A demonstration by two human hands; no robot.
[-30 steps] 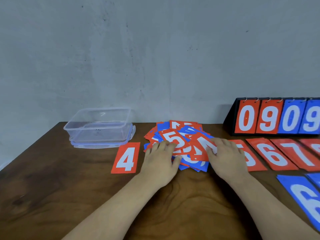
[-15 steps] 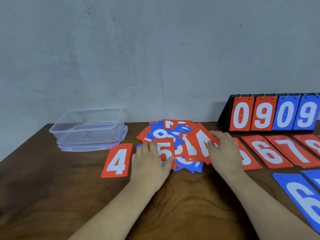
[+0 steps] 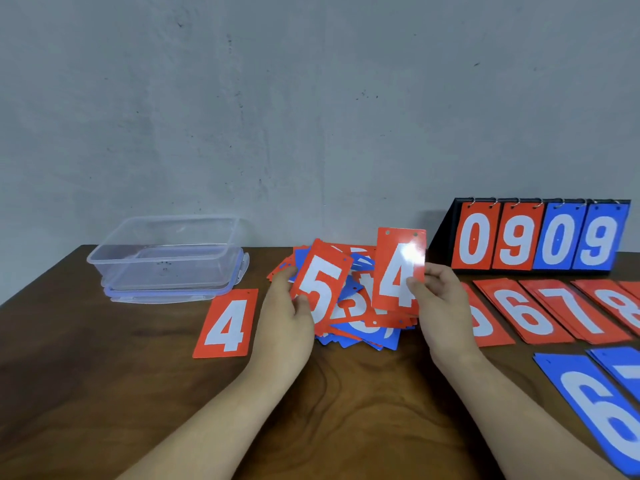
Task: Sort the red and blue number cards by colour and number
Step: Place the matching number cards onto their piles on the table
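My left hand (image 3: pixel 285 317) holds a red 5 card (image 3: pixel 322 284) tilted up above a mixed pile of red and blue cards (image 3: pixel 363 327) at the table's middle. My right hand (image 3: pixel 440 306) holds a red 4 card (image 3: pixel 398 271) upright over the same pile. Another red 4 card (image 3: pixel 227 323) lies flat to the left of my left hand. To the right lie red stacks showing 6 (image 3: pixel 526 313), 7 (image 3: pixel 578 310) and 8 (image 3: pixel 620 306); one more red stack (image 3: pixel 485 327) is half hidden by my right hand. A blue 6 card (image 3: pixel 599 407) lies near the right front edge.
A clear plastic box (image 3: pixel 166 258) on its lid stands at the back left. A black flip scoreboard (image 3: pixel 540 237) showing 0 9 0 9 stands at the back right against the grey wall. The brown wooden table (image 3: pixel 104 393) runs to the front.
Both hands went from pressing on the pile to lifting a card each: the left raised the red 5, the right raised the red 4.
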